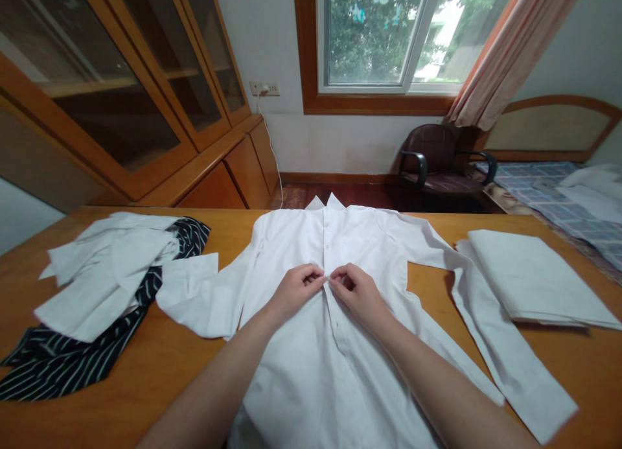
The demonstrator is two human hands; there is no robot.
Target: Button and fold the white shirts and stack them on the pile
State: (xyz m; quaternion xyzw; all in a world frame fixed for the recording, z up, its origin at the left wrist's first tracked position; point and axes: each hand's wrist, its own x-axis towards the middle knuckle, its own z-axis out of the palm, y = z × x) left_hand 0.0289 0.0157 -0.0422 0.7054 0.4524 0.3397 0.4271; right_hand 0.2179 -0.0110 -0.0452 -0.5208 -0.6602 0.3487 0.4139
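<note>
A white button-up shirt [291,241] lies front side up on the wooden table, its collar at the far edge and its sleeves out to both sides. My left hand [299,288] pinches the left side of the front placket at mid-chest. Facing it, my right hand [357,292] pinches the other side of the placket, the fingertips of both hands almost touching. The button between them is too small to make out. Above my hands the placket is closed; below them it gapes a little.
On the left, crumpled white garments [116,254] lie over black striped cloth [87,358]. A folded white cloth [534,274] rests at the right of the table [233,238], by the shirt's sleeve. Beyond stand a glass-door cabinet [194,144], an office chair [432,154] and a bed [529,183].
</note>
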